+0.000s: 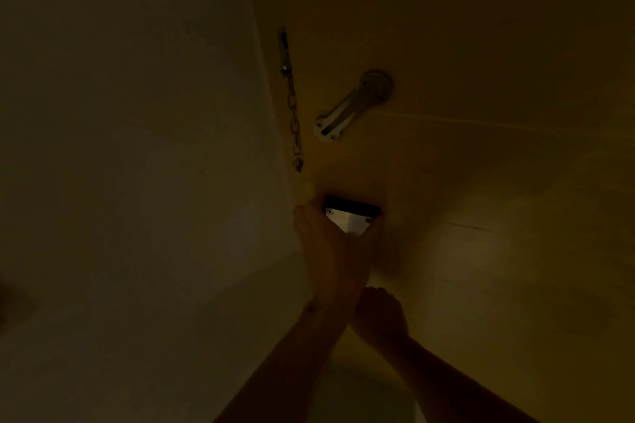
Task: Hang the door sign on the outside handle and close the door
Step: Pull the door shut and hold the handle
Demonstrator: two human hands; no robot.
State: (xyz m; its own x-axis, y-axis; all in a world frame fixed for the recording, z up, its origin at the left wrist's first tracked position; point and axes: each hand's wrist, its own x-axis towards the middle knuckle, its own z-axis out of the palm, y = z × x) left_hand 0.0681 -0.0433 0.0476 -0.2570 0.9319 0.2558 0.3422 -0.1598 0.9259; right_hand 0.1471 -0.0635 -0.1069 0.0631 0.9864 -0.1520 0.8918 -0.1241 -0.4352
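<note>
The view is very dim. The yellowish door fills the right side. My left hand reaches up to its lock plate, a pale plate with screws and a black top edge. The hand wraps over the plate's lower part, where the door handle lies hidden under my palm. My right hand hangs lower, beside my left wrist, with its fingers curled and nothing visible in it. It rests close to the door face. No door sign shows in this view.
A security chain dangles along the door's edge on the left. Its metal slide track is fixed on the door above the lock. A pale wall takes up the left half.
</note>
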